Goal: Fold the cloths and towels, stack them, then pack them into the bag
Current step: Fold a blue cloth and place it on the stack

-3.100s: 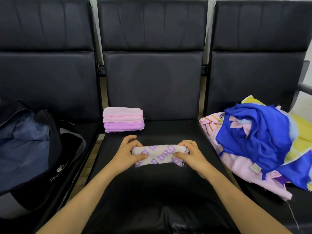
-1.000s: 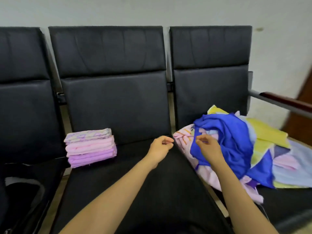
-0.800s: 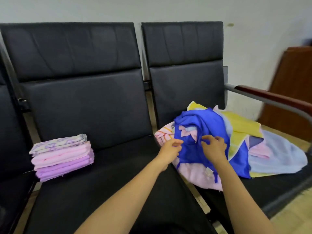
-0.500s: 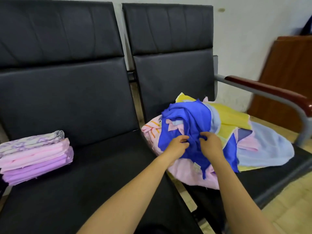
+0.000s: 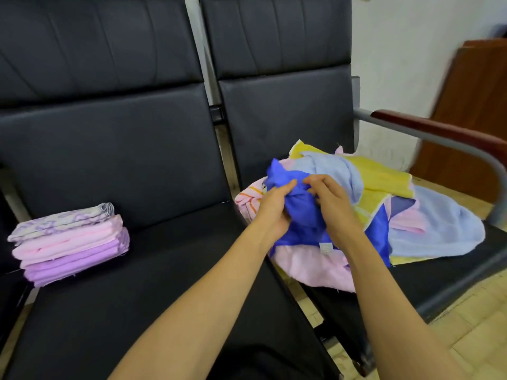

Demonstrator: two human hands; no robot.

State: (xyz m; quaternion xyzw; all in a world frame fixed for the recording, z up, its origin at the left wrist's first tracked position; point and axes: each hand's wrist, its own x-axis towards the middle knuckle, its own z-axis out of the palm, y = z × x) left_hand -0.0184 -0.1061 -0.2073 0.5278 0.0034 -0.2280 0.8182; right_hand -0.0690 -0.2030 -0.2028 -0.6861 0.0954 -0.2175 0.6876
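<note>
A loose heap of cloths [image 5: 428,229] in yellow, pale blue and pink lies on the right-hand seat. On its near side is a bright blue cloth [image 5: 300,215], bunched up. My left hand [image 5: 273,207] grips its left part, and my right hand [image 5: 336,207] grips its right part. A neat stack of folded cloths [image 5: 71,242], pink and purple with a patterned one on top, sits at the back left of the middle seat. The bag is out of view.
The black middle seat [image 5: 170,283] stretches between the stack and the heap. A metal armrest with a wooden pad [image 5: 428,130] rises at the right, with a brown wooden cabinet [image 5: 477,105] behind it. Tiled floor shows lower right.
The patterned cloth went from my hands onto the stack. The view swung right, and both hands reached into the heap and gathered the blue cloth, uncovering the pale blue one behind.
</note>
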